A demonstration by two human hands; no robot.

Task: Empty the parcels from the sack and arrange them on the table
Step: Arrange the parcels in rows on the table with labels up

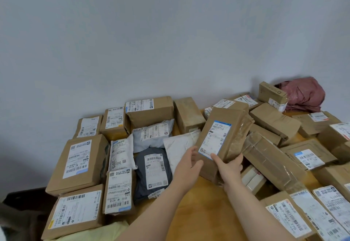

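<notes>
Left hand (191, 162) and right hand (230, 167) both closed round lower end of tall cardboard box (221, 136): left cupping near corner, right with thumb laid on printed label (215, 139) and fingers wrapped behind taped side. Box held tilted above desk (204, 212), label facing up, probably for reading and for choosing its slot. Sorted parcels (117, 189) to left in tight rows, labels up, presumably for easy scanning: flat brown carton (79, 163) at edge, white mailer (121, 153) and dark grey mailer (151, 170) beside it, both soft plastic, pillowy and creased. Loose heap (274, 119) of cartons to right, overlapping at odd angles, not yet ordered; among them long box (272, 159) sheathed in glossy, wrinkled clear tape. Crumpled pink sack (305, 95) at far right against wall, slack and apparently empty. Smooth yellow-wood desk top bare only near the arms. Judged stage: unloading done, arranging roughly half complete.
</notes>
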